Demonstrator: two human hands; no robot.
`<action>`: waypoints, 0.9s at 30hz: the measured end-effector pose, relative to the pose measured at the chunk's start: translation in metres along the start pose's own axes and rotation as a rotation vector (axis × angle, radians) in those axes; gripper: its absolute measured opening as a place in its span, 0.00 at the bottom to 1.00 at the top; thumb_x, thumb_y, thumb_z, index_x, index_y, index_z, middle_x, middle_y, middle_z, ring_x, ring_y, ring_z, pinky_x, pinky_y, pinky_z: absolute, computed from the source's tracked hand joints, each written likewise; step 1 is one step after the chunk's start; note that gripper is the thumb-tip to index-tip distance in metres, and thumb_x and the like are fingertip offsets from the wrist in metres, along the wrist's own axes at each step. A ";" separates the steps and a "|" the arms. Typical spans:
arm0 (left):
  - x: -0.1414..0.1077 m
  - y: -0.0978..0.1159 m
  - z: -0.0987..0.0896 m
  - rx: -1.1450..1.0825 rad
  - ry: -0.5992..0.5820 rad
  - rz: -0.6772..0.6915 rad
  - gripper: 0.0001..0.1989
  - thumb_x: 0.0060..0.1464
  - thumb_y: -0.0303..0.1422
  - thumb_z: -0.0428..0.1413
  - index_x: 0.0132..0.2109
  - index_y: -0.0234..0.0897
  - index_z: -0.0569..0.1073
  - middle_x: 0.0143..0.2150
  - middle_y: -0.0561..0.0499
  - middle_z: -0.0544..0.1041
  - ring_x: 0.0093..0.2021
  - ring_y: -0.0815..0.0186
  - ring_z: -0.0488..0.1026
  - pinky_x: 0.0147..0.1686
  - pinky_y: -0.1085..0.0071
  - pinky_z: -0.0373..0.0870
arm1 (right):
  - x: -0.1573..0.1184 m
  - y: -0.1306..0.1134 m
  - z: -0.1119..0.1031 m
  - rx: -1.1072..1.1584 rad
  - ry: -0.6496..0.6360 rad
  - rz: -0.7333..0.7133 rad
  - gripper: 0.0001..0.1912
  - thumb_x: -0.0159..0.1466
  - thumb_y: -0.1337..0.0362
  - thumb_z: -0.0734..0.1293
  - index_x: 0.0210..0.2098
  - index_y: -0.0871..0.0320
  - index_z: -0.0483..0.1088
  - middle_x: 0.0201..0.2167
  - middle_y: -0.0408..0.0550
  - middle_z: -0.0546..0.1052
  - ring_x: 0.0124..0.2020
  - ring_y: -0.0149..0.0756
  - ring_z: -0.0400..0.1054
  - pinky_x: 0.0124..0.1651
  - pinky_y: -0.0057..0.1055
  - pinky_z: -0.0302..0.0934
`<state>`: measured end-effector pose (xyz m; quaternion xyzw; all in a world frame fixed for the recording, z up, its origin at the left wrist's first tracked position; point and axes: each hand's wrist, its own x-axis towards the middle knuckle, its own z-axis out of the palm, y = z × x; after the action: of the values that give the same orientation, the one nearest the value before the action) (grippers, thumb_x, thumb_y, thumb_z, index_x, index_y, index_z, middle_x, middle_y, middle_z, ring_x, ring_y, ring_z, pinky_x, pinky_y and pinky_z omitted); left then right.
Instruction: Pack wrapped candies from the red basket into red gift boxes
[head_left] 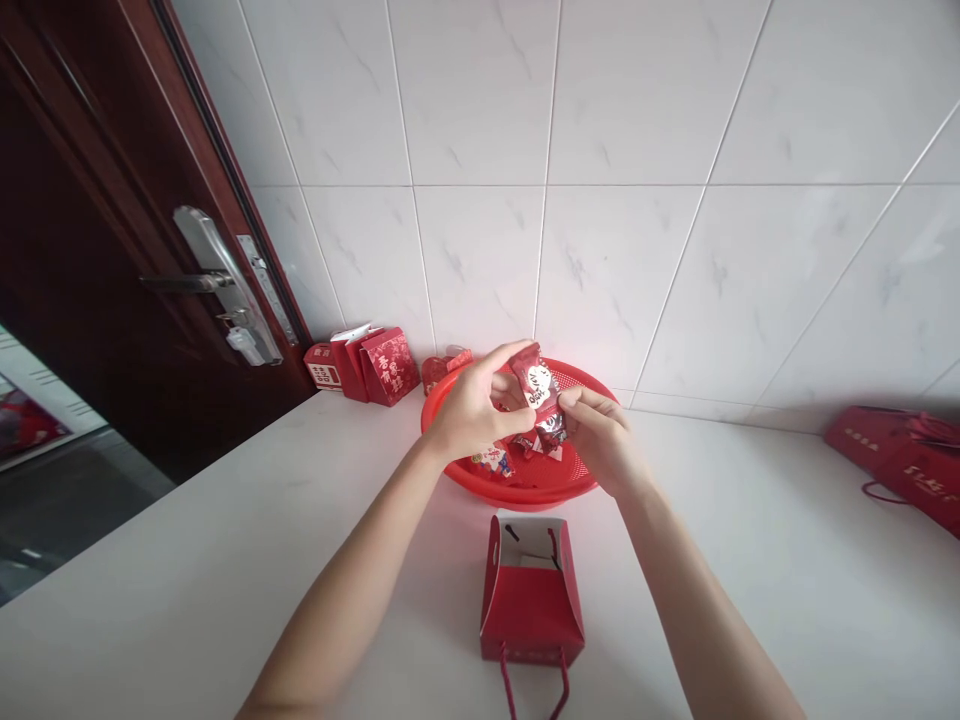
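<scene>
Here, both hands work over the red basket (517,496), which sits near the desk's back edge, about midway along. Left hand (472,405): thumb and fingers spread around a red wrapped packet (535,383), thumb at its lower end, fingertips at the upper end, packet held tilted with white print outward. Right hand (602,432): thumb and forefinger narrowed to a pinch on the packet's lower right edge, other fingers curled. A dark, shiny wrapper (552,430) shows just below; cannot tell whether it is loose or part of what is held. More wrapped pieces (493,459) lie in the basket.

Desk (750,560) white, its back edge along a pale tiled wall (480,110). Toward the front edge, just before the basket: a red gift box (531,620), top open, pale inside, cord handles (565,685) hanging at the near side. Back left corner: several red boxes (390,366) grouped together; a few red items (433,373) between them and the basket. Near the right edge, at the back: more red packaging (904,460) with a cord. Beyond the left edge, a dark reddish door (90,180), metal handle (187,283).
</scene>
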<state>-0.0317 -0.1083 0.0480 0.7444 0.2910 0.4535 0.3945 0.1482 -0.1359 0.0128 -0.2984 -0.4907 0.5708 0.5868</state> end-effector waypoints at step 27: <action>-0.028 0.049 -0.003 -0.135 0.149 -0.004 0.39 0.45 0.26 0.65 0.65 0.37 0.68 0.35 0.52 0.83 0.36 0.60 0.82 0.35 0.69 0.79 | -0.029 -0.026 0.035 -0.005 0.011 -0.121 0.10 0.55 0.57 0.79 0.33 0.53 0.80 0.30 0.45 0.81 0.32 0.36 0.75 0.37 0.34 0.71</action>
<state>-0.0423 -0.1547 0.0781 0.6798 0.2898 0.5254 0.4216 0.1299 -0.1755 0.0413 -0.2728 -0.5061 0.5316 0.6220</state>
